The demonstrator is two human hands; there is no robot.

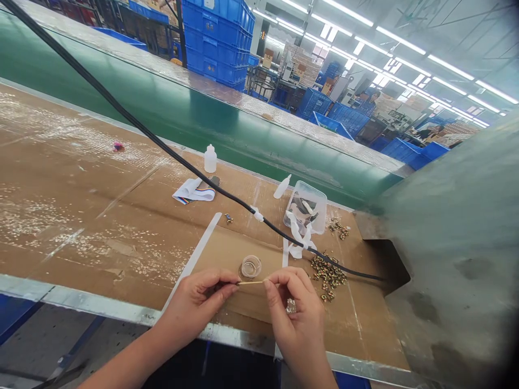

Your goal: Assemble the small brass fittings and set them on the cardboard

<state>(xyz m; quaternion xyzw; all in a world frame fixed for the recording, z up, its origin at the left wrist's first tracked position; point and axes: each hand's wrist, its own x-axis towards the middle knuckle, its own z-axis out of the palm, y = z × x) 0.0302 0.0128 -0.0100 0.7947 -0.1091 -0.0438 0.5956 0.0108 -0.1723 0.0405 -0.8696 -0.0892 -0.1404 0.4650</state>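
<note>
My left hand (198, 302) and my right hand (294, 313) pinch the two ends of a thin wooden stick (250, 282) over the front edge of a cardboard-covered workbench (81, 216). The right hand also seems to keep a small shiny metal piece (291, 306) in its palm. Just beyond the stick stands a small round clear cup (251, 266). To the right of the hands lies a heap of small brass-coloured metal parts (327, 273).
A black cable (162, 146) runs diagonally across the bench. A clear plastic box (306, 207), two small white squeeze bottles (210, 158) (282, 187), folded cloth (194, 190) and white tape strips lie behind. A green conveyor (203, 116) and blue crates (217, 38) stand beyond.
</note>
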